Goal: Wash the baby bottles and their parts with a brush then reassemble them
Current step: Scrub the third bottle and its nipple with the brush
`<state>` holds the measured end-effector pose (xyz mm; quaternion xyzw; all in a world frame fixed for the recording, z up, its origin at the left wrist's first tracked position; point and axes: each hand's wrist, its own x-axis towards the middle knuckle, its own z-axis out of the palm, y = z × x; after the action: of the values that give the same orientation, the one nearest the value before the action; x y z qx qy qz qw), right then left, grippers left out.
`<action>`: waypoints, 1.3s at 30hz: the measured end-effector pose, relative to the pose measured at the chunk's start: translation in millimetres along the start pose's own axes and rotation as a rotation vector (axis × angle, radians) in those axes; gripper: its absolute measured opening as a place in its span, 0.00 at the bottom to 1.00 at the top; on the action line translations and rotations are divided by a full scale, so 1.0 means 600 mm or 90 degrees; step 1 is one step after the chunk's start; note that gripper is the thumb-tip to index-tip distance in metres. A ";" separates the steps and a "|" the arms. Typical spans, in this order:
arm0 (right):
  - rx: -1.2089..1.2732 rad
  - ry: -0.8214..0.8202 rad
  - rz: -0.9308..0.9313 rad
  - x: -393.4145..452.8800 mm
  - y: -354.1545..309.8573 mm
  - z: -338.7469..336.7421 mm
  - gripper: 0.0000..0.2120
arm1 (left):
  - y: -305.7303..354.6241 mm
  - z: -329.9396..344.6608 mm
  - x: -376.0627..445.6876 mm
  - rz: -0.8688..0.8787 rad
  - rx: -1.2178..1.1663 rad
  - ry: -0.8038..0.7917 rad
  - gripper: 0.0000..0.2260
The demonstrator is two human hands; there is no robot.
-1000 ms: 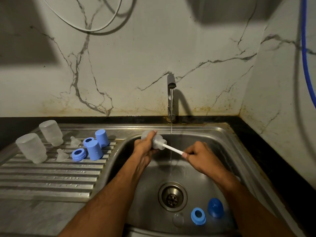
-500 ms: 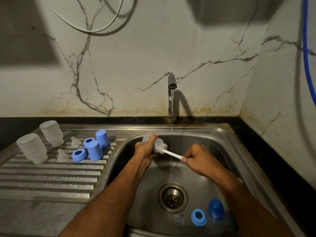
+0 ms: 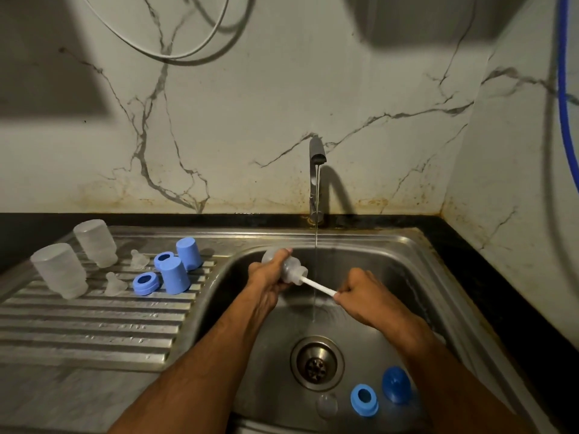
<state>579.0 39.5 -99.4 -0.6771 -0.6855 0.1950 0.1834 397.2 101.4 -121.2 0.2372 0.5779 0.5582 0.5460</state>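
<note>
Scrubbing third bottle (image 3: 286, 268) interior over sink (image 3: 391, 255) beside running stream. Left hand (image 3: 269, 278) fingers wrapped round bottle; right hand (image 3: 360, 296) fingers clenched on brush handle (image 3: 316, 286). Next, judged: rinse bottle, then wash ring (image 3: 364, 399), cap (image 3: 396, 384), nipple (image 3: 326, 405) in basin.

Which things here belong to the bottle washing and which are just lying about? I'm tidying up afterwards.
Belongs: bottle in the left hand; brush handle in the right hand; two bottles, caps, rings and teats on the drainer; ring and cap in the sink.

Lying about: white cable; blue hose.
</note>
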 end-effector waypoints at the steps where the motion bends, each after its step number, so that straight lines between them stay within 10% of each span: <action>1: 0.026 -0.020 -0.017 0.001 0.004 -0.004 0.07 | 0.001 -0.002 0.001 0.000 -0.007 0.001 0.19; 39: 0.064 0.046 0.016 0.012 0.018 0.006 0.06 | 0.005 0.001 0.014 -0.022 -0.077 -0.012 0.29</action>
<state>586.6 47.0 -108.2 -0.6821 -0.6591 0.2067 0.2398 394.3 109.8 -121.7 0.1991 0.5416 0.5804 0.5746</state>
